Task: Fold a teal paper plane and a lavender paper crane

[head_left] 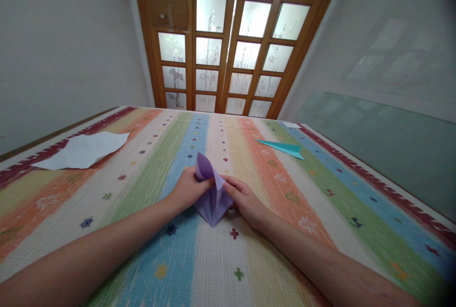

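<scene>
your left hand [188,188] and right hand [244,200] both pinch the half-folded lilac paper piece [213,192] lying between your closed fingers, its point aimed back toward you.

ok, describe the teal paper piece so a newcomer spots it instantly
Start at the striped mat covering the surface, then look to its far right side, before the wooden door. The teal paper plane lies flat there, slim and pointed, unlike the crumpled white sheet far left.

Folded paper [213,197] between sheet [83,151], plane [283,148]
</scene>
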Motion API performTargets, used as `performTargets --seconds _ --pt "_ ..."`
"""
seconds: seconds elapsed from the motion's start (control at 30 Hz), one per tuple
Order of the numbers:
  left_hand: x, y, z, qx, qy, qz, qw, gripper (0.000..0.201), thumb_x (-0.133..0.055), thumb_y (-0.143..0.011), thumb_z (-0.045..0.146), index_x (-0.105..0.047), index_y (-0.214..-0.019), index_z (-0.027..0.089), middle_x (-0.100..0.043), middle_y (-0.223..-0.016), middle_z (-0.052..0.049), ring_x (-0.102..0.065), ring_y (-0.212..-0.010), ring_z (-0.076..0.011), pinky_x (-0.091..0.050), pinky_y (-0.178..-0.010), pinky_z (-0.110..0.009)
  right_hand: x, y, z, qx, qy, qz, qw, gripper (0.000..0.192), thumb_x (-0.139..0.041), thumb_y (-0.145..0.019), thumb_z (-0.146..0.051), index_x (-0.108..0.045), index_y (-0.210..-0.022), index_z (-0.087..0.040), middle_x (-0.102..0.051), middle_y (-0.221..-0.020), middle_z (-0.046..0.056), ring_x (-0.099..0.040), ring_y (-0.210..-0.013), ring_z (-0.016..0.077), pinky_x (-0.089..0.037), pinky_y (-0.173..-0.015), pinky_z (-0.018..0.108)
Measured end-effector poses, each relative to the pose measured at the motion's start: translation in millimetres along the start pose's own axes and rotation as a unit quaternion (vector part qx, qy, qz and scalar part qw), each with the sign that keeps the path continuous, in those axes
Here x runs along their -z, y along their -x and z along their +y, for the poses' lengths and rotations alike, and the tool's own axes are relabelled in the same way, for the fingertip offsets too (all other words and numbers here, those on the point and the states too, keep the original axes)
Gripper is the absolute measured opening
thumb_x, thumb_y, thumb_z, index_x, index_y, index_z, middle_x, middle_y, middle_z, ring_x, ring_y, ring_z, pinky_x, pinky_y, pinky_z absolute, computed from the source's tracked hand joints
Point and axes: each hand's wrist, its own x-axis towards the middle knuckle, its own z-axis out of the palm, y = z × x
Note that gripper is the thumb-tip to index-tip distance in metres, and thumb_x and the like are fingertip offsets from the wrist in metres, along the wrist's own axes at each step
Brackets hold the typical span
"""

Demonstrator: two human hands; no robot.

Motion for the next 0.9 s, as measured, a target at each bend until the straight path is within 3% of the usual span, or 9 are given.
performTargets --seconds 0.2,0.6,0.77,0.9 --pt "-0.8 0.7 -1.6 0.01 -0.008 0.004 1.0 0.019 -0.064 -0.078 0.033 -0.067 -0.067 0.018 -0.065 -0.067 -0.001 -0.056 -0.063 -0.0165 -0.044 -0.06 -0.025 -0.4 0.2 -2.2 -0.004 0.01 -0.001 1.0 0.038 -0.061 -0.089 -0.052 -0.068 -0.114 -0.025 -0.069 -0.093 0.004 -0.06 -0.073 0.0159 -0.045 -0.06 0.024" --pt "-0.1 -0.2 -8.0 0.04 -0.02 0.017 0.999 0.043 -0.053 -0.088 0.054 -0.063 -0.069 0.016 -0.063 -0.068 -0.003 -0.056 -0.062 -0.0184 -0.042 -0.058 -0.027 -0.6 -3.4 0.8 0.016 0.015 0.01 1.0 0.029 -0.065 -0.087 -0.046 -0.072 -0.099 -0.021 -0.069 -0.085 0.003 -0.061 -0.077 0.0172 -0.046 -0.07 0.028" --pt "0.0 0.0 -5.1 0.013 0.034 0.029 0.999 0.047 -0.046 -0.092 0.058 -0.067 -0.105 0.019 -0.071 -0.101 -0.009 -0.064 -0.099 -0.0263 -0.047 -0.09 -0.034 0.5 -4.2 1.9 0.018 0.008 0.019 1.0 0.026 -0.063 -0.089 -0.044 -0.073 -0.097 -0.02 -0.069 -0.084 0.002 -0.061 -0.074 0.0156 -0.044 -0.069 0.027" --pt "2.2 1.9 -3.0 -0.025 0.016 0.032 0.999 0.058 -0.03 -0.098 0.06 -0.054 -0.132 0.019 -0.058 -0.136 -0.012 -0.052 -0.127 -0.027 -0.035 -0.111 -0.039 0.9 -5.1 1.6 0.008 0.008 0.037 0.999 0.027 -0.065 -0.086 -0.045 -0.072 -0.094 -0.019 -0.069 -0.083 0.002 -0.058 -0.07 0.0146 -0.043 -0.066 0.027"
